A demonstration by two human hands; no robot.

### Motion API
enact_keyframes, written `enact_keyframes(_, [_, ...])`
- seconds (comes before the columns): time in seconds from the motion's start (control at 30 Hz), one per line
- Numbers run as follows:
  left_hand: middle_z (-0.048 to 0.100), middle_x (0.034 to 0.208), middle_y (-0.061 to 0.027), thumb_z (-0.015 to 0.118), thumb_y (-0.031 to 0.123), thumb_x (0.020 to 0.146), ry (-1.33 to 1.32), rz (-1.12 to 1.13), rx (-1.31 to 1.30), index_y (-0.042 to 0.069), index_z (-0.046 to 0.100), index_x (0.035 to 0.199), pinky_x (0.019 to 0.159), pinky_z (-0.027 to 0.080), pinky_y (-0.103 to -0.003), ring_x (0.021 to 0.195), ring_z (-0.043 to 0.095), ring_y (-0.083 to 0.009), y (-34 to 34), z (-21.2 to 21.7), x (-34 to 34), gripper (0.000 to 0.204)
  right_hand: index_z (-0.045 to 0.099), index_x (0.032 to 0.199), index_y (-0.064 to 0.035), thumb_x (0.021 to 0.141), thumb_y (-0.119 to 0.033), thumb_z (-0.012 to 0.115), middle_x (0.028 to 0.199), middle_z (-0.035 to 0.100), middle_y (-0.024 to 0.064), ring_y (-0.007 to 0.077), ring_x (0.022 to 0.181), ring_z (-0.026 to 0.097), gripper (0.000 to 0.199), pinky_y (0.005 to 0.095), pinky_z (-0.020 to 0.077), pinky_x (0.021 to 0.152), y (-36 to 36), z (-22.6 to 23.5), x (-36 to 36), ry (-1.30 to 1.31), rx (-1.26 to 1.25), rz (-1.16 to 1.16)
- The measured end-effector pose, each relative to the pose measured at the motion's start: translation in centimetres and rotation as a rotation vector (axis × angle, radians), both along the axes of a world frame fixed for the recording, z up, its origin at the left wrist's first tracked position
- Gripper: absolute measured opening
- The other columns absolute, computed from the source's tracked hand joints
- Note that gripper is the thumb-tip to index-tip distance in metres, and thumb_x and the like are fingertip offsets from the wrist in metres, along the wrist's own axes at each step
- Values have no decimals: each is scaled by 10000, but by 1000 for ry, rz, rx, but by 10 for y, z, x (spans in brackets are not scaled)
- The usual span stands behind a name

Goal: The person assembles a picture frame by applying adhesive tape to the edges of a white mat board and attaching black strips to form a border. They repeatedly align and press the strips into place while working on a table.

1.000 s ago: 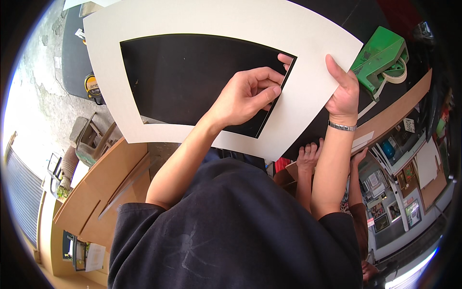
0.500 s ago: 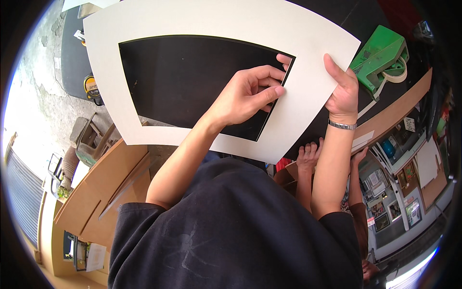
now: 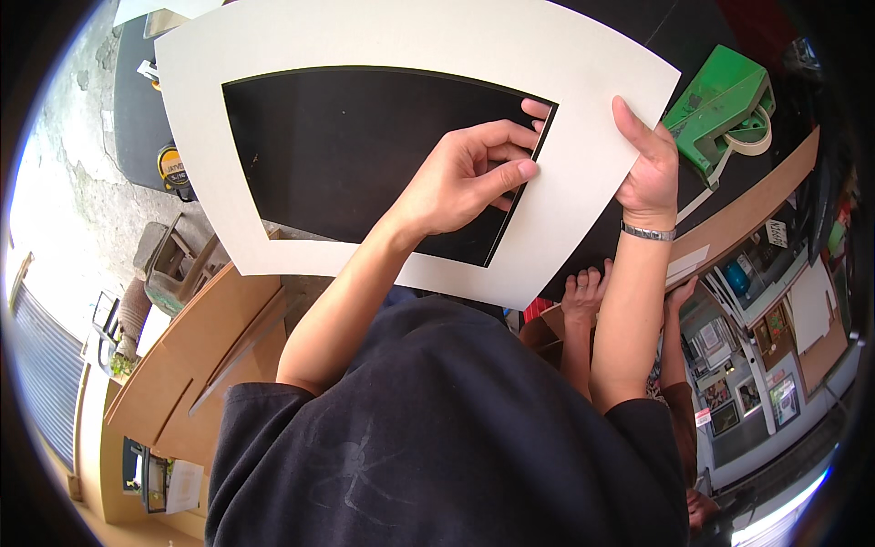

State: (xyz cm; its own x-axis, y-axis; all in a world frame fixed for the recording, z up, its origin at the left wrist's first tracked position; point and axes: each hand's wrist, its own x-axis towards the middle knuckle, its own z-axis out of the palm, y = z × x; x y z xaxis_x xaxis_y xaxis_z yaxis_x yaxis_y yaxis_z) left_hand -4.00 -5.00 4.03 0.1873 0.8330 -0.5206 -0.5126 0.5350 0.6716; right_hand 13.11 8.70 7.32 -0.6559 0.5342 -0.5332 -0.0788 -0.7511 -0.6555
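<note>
A large white picture mat [image 3: 383, 36] with a rectangular window cut in it is held up over the dark table [image 3: 355, 137]. Through that window, my left hand [image 3: 469, 173] grips the right inner edge, its thumb at the cut and some fingertips behind the board. My right hand [image 3: 652, 169], with a metal band at the wrist, pinches the mat's right outer edge. Its thumb lies on the white face, while its other fingers are hidden behind.
A green tape dispenser [image 3: 725, 109] stands at the right on the table. To the left are a yellow-and-black tape measure [image 3: 171, 166] and leaning brown boards [image 3: 200, 356]. Another person's hand [image 3: 586, 290] rests close beside my right forearm. Framed pictures [image 3: 784, 401] stand farther right.
The mat has shifted very slightly to the left at its top. Both my hands keep the same grip.
</note>
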Motion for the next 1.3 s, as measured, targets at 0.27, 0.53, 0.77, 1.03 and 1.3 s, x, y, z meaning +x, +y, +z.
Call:
enact_keyframes(0.27, [717, 949, -43, 644, 165, 1010, 5, -6, -11, 1, 619, 1242, 710, 613, -264, 856, 685, -96, 1, 0, 0, 285, 362, 1445, 136, 1046, -318, 492, 1337, 549, 344, 552, 1255, 539, 618, 596, 541, 987, 7, -6, 7, 4, -25, 84])
enact_keyframes(0.53, [714, 938, -38, 649, 165, 1007, -10, 3, -18, 3, 628, 1233, 700, 614, -260, 842, 680, -90, 3, 1, -1, 279, 361, 1441, 144, 1048, -316, 487, 1331, 550, 350, 548, 1250, 545, 618, 590, 547, 981, 9, -6, 6, 8, -23, 86])
enact_keyframes(0.77, [711, 930, -32, 652, 167, 1006, -10, 5, -30, 4, 624, 1248, 698, 614, -256, 835, 676, -85, 2, 1, -1, 293, 363, 1442, 141, 1047, -314, 485, 1328, 554, 348, 547, 1246, 549, 615, 585, 548, 982, 8, -6, 5, -4, -17, 80])
enact_keyframes(1.03, [708, 925, -27, 650, 168, 1009, -6, 4, -31, 5, 623, 1251, 700, 611, -254, 834, 672, -82, 2, 1, 0, 293, 363, 1442, 142, 1048, -312, 485, 1329, 553, 348, 546, 1250, 546, 612, 586, 541, 992, 8, -6, 4, 6, -35, 72])
enact_keyframes(1.3, [706, 920, -25, 650, 171, 1009, 1, -4, -44, 6, 622, 1255, 702, 611, -256, 836, 672, -81, 1, 0, -1, 297, 366, 1435, 147, 1051, -322, 477, 1321, 556, 355, 531, 1250, 555, 616, 570, 547, 992, 7, -4, 3, -2, -37, 67])
